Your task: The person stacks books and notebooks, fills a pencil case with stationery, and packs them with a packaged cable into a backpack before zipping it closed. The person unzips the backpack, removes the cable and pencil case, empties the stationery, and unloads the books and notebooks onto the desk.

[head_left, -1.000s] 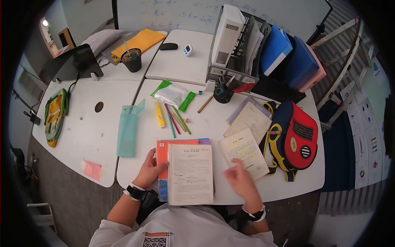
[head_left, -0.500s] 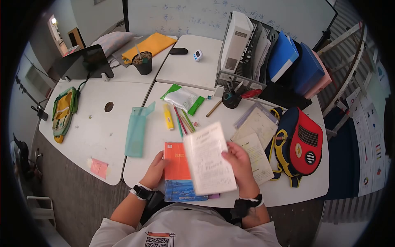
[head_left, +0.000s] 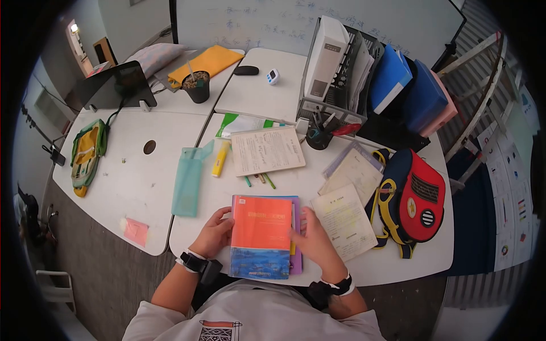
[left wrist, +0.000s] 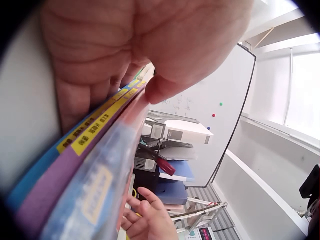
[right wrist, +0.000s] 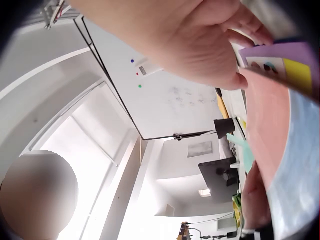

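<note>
An orange-and-blue book tops a stack at the table's front edge, with a purple book and a blue-edged one under it. My left hand grips the stack's left side, thumb on top and fingers beneath, as the left wrist view shows. My right hand is at the stack's right edge, its thumb tip against the top book and its fingers loosely extended. Farther back, a worn printed booklet lies over colored pencils and part of a green-and-white packet.
Old booklets overlap to the right, beside a red-and-navy backpack. Left of the stack lie a teal pouch and a yellow tube. A pen cup and file rack stand behind.
My right hand lifted the worn booklet off the stack, set it farther back over the pencils and packet, and came back to the stack. The orange-and-blue cover is now uncovered. My left hand stayed beside it.
</note>
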{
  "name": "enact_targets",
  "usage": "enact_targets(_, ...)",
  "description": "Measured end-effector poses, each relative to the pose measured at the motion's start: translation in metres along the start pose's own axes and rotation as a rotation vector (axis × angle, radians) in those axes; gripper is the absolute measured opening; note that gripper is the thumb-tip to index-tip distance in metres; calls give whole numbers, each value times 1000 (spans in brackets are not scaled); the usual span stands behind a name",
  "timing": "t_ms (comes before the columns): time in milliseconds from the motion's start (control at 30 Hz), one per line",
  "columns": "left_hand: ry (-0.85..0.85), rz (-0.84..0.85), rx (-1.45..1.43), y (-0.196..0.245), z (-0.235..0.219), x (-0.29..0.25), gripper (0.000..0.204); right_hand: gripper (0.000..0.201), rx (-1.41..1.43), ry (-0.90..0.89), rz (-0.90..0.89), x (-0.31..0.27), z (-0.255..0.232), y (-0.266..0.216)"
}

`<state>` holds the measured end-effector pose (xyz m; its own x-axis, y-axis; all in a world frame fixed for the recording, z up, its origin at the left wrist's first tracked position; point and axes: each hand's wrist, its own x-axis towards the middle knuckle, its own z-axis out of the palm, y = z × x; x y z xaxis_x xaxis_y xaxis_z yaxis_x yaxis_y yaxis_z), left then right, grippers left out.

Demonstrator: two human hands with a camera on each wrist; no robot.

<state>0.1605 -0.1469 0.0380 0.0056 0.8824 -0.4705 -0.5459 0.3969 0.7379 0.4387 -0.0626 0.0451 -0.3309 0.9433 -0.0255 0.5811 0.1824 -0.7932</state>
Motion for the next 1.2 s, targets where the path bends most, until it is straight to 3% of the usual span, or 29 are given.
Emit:
enact_targets(100, 54, 8, 199, -4, 0, 5, 53, 70, -71, -56, -5, -13, -5, -6)
enact_targets(167, 45, 61, 284, -6, 5, 6, 53, 68, 131, -157, 232, -13, -11, -11)
enact_targets(400, 110, 145, 454, -10, 15, 4, 39, 43, 190, -245, 229, -3, -9, 5)
enact_targets(433, 111, 151, 454, -9, 14, 4, 39, 38, 247, -218, 216, -1, -9, 10)
enact_targets(500, 85, 21, 103, -8, 10, 3, 31, 34, 305, -194, 204, 6, -11, 24)
enact_targets(533, 87, 20, 105, -10, 0, 5, 31, 31, 410, -32, 159, 12, -13, 32)
enact_targets(567, -27, 0, -2, -12, -14, 8, 31, 29, 514, 132, 114, 16, -18, 34)
enact_targets(600, -142, -19, -108, -14, -24, 11, 32, 29, 517, 134, 115, 20, -23, 34)
enact_targets(667, -106, -28, -103, -11, -17, 8, 32, 26, 987, 500, 171, 27, -36, 24)
enact_targets(700, -69, -37, -102, -9, -13, 7, 33, 26, 989, 501, 170, 25, -41, 25)
enact_targets(767, -52, -42, -87, -5, -7, 3, 32, 28, 1035, 580, 362, 20, -48, 29)
enact_targets(833, -34, -52, -73, -1, 1, 0, 32, 25, 967, 567, 331, 10, -38, 42)
enact_targets(900, 18, -44, -28, 2, 13, -2, 34, 34, 790, 42, 398, -5, -33, 33)
enact_targets(933, 19, -48, -26, 3, 17, -2, 34, 34, 794, 43, 403, -11, -21, 38)
enact_targets(1000, -25, -5, 86, 6, 22, -3, 33, 46, -29, 55, -75, -18, 5, 52)
enact_targets(1133, 18, 23, 313, 20, 26, -7, 29, 55, -6, -5, 127, -18, -11, 15)
enact_targets(1200, 103, 256, 350, 34, 35, -7, 24, 59, -58, -120, 198, -16, -14, 14)
